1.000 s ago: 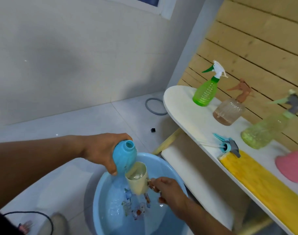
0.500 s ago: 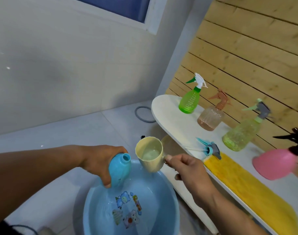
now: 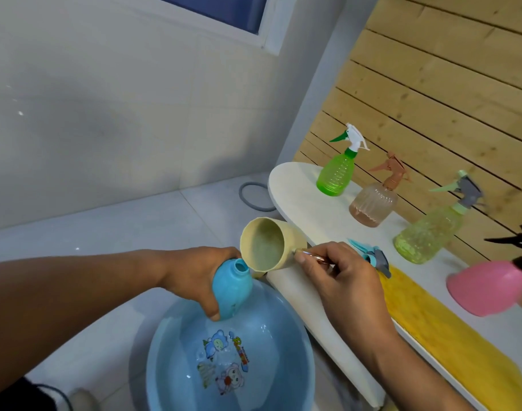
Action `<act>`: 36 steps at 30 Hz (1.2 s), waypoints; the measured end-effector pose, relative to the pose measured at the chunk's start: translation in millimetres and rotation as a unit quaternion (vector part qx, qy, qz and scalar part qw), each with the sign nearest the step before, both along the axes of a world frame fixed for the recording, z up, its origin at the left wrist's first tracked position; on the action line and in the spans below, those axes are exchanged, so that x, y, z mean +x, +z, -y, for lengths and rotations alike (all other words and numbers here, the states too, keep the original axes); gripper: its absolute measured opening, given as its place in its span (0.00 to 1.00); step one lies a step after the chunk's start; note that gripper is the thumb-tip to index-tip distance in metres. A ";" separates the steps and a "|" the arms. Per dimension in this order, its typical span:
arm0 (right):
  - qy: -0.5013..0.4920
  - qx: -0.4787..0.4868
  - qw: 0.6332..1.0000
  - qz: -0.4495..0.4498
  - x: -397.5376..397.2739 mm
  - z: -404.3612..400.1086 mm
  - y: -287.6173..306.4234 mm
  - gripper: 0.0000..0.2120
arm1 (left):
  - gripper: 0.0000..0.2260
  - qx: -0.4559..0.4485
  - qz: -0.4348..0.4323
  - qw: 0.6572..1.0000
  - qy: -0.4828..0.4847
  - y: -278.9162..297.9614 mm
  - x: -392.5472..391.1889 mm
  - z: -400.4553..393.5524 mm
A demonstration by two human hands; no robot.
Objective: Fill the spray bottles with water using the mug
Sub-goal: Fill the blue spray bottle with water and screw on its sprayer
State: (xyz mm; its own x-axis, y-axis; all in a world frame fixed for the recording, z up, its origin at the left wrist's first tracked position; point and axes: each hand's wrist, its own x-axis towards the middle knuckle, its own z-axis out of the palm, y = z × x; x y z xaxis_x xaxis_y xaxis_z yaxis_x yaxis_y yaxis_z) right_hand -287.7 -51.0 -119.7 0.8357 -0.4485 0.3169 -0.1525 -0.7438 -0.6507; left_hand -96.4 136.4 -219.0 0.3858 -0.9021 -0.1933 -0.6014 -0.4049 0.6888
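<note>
Tipping toward the open neck of the blue bottle (image 3: 231, 289), the cream mug (image 3: 267, 247) is held by its handle in the right hand (image 3: 340, 280), its low rim just beside the bottle's mouth. The left hand (image 3: 200, 274) is wrapped around the blue bottle (its cap is off), holding it tilted over the blue basin (image 3: 289, 345) on the floor. On the worktop (image 3: 298, 194) stand a green spray bottle (image 3: 337, 170), a brown one (image 3: 375, 203), a yellow-green one (image 3: 426, 235) and a pink one (image 3: 488, 287).
</note>
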 end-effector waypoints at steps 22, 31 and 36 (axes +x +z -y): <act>0.024 -0.155 0.987 0.027 -9.7 -0.8 7.7 0.10 | 0.40 -0.011 -0.017 1.000 -0.015 5.3 -5.6 7.5; 0.025 -0.194 0.979 0.057 -8.2 -3.0 11.0 0.15 | 0.38 -0.009 -0.012 1.000 -0.007 6.4 -4.6 6.5; 0.027 -0.218 0.973 0.067 -8.7 -3.0 10.8 0.12 | 0.35 -0.008 -0.012 1.000 -0.007 7.7 -4.7 6.7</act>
State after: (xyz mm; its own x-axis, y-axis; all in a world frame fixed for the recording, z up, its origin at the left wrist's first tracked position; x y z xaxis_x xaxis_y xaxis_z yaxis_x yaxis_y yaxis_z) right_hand -296.4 -48.0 -108.9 0.7923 -0.2037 0.5752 -0.0409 -0.9582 -0.2830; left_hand -101.1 129.7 -211.3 0.3677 -0.9106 -0.1887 -0.5903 -0.3854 0.7093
